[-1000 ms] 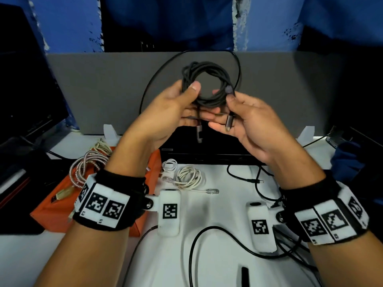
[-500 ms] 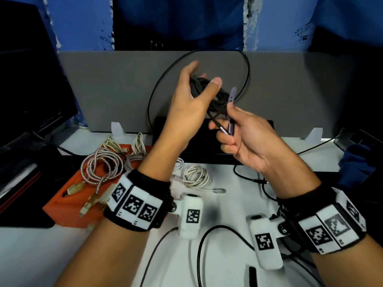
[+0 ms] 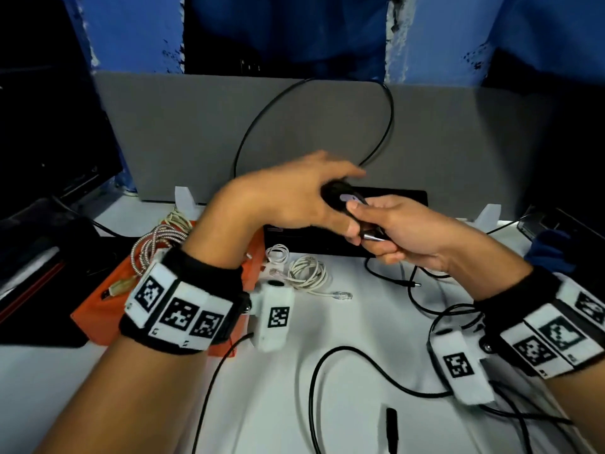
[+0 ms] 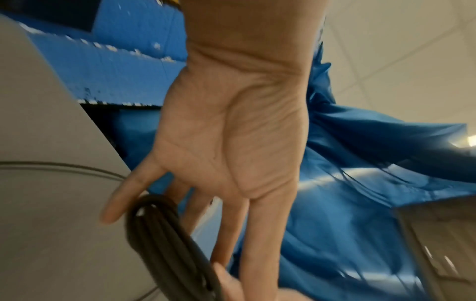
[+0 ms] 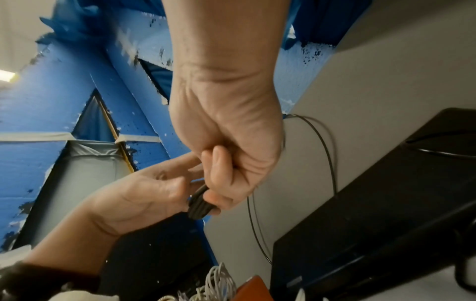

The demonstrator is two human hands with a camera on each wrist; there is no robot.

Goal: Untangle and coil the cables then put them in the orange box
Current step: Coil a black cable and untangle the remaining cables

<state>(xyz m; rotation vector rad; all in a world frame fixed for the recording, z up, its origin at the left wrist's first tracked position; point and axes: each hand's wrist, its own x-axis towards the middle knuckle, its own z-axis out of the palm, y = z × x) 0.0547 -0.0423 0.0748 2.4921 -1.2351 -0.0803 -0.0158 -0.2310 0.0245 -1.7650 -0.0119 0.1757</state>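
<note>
You hold the coiled black cable [image 3: 334,194] in the air, above the white surface [image 3: 343,342] and in front of the grey panel [image 3: 229,132]. Your left hand [image 3: 294,194] lies over the coil with fingers almost straight, and the coil passes between them. Your right hand [image 3: 399,231] has its fingers curled and pinches the coil near its metal plugs [image 3: 371,236]. The orange box [image 3: 98,309] stands at the left under your left wrist, with a braided silver cable [image 3: 154,240] in it. A white cable [image 3: 307,273] lies just beside the box.
</note>
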